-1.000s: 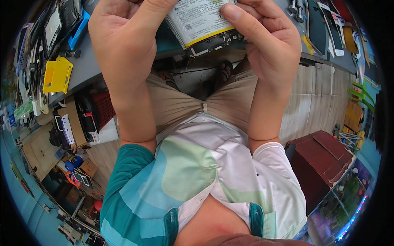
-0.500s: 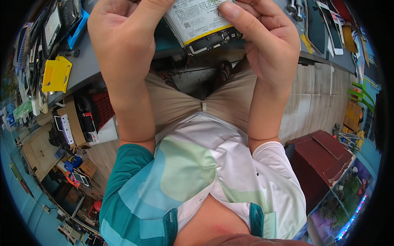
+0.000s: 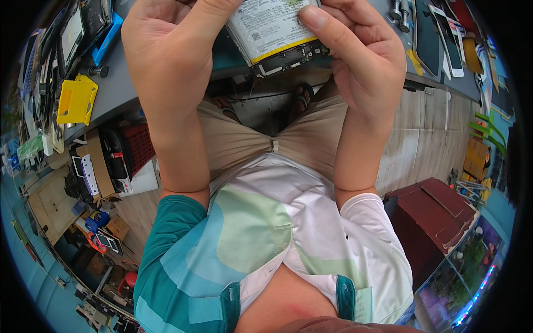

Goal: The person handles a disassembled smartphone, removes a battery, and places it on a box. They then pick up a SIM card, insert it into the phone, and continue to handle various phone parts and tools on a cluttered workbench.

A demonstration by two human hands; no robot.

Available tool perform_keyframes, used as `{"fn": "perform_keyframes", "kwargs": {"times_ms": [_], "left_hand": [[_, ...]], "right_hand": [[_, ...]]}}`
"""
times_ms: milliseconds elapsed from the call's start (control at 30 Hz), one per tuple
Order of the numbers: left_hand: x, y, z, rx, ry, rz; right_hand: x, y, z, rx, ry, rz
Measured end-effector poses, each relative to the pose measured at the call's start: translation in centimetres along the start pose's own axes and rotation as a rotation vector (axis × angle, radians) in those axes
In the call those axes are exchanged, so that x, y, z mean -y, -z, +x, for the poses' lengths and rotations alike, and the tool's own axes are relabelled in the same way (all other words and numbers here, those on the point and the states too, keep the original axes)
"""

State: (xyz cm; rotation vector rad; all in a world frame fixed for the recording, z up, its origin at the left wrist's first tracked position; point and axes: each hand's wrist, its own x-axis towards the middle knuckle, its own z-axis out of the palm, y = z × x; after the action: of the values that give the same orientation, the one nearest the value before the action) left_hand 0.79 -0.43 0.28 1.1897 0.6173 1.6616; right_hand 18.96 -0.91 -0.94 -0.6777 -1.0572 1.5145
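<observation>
An opened phone [image 3: 272, 34] is held up at the top of the view, tilted, its upper part cut off by the picture's edge. Its silver-white battery with a yellow strip faces me, and black inner parts show along the lower end. My left hand [image 3: 172, 50] grips the phone's left side, with its fingertips out of the picture. On the right, my right hand [image 3: 361, 50] holds the other side, its thumb lying on the battery's face and its other fingers curled behind.
On the grey bench [image 3: 119, 83], a yellow plastic holder [image 3: 78, 102] and stacked phone parts [image 3: 66, 44] lie at left. Phones [image 3: 447, 41] and metal bolts [image 3: 401, 14] lie at right. Below are a red basket [image 3: 139, 143] and a dark red box [image 3: 430, 219].
The phone has shifted very slightly to the right and down, and my left hand has moved a little to the right with it. Both hands keep their hold.
</observation>
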Motion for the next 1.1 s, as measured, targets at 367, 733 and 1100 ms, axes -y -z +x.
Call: {"fn": "perform_keyframes", "kwargs": {"times_ms": [367,733,1100], "left_hand": [[0.19,0.81,0.19,0.033,-0.021,0.023],[-0.26,0.2,0.15,0.015,0.01,0.01],[-0.59,0.06,0.54,0.064,0.057,0.027]], "right_hand": [[0.07,-0.12,-0.03,-0.003,-0.003,0.004],[-0.18,0.13,0.14,-0.004,0.011,-0.02],[-0.31,-0.37,0.34,-0.015,0.06,-0.067]]}}
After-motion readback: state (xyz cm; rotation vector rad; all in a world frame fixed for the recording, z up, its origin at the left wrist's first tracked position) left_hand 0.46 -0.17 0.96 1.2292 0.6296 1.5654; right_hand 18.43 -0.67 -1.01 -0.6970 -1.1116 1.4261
